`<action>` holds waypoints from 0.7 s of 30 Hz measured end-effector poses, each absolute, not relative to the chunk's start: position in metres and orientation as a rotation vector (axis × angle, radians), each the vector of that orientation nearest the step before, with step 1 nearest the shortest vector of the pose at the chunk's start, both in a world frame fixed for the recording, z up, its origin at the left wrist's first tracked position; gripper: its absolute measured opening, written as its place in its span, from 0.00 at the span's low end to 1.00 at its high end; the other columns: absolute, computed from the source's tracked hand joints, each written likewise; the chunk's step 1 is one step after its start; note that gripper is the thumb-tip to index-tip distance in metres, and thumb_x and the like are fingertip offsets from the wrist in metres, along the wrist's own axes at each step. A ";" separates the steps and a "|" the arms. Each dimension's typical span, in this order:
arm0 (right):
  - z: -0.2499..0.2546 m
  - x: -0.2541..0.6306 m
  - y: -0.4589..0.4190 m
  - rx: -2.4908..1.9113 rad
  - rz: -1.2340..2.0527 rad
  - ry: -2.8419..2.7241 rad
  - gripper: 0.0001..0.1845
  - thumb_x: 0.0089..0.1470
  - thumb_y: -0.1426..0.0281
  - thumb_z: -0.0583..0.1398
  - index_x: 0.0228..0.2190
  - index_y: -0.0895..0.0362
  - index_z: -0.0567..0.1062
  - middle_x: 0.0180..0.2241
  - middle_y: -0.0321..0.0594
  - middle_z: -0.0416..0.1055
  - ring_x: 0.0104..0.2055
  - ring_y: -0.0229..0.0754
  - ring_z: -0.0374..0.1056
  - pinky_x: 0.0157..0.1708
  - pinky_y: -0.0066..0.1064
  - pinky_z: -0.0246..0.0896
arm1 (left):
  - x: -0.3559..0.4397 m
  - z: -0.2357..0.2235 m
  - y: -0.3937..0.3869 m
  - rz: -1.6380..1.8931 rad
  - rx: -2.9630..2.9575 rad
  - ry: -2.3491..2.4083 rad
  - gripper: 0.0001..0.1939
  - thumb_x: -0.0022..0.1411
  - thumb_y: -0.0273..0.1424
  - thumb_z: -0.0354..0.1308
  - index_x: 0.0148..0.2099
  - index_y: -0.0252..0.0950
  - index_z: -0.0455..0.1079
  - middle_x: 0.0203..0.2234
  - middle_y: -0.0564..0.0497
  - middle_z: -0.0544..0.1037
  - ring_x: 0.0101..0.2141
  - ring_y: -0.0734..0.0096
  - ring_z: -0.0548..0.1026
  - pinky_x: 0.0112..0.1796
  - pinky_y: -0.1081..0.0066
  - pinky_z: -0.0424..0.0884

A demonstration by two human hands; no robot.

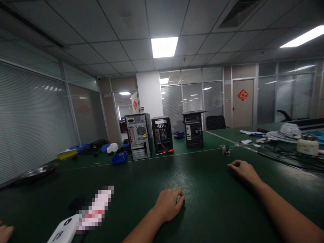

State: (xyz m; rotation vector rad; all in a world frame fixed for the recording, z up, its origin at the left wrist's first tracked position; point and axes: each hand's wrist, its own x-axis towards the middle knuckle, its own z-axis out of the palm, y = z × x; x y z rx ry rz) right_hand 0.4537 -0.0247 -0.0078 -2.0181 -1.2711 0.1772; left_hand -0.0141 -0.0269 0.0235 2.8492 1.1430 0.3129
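Note:
My left hand (168,203) rests on the green table (202,189) in front of me. Its fingers are curled over something small and pale at the fingertips that I cannot make out. My right hand (243,169) lies further right and further away, knuckles up, fingers bent with the tips on the table and nothing visible in them. A white tag marked 18 (63,231) lies near the front left edge, and beside it a stranger's fingertips (3,233) show at the corner.
Three computer towers (138,136) (162,133) (193,130) stand at the far side, with a red-handled screwdriver (167,151) and blue bins (119,157) near them. A small metal part (225,150) sits ahead of my right hand. Cables and a white pot (307,145) lie far right.

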 end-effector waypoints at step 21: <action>0.027 0.318 -0.027 -1.538 0.160 -2.090 0.23 0.59 0.68 0.56 0.55 0.53 0.73 0.52 0.47 0.68 0.52 0.48 0.69 0.55 0.40 0.62 | -0.010 0.023 -0.025 0.378 2.762 1.175 0.18 0.72 0.42 0.41 0.49 0.45 0.71 0.36 0.50 0.81 0.38 0.61 0.78 0.39 0.68 0.67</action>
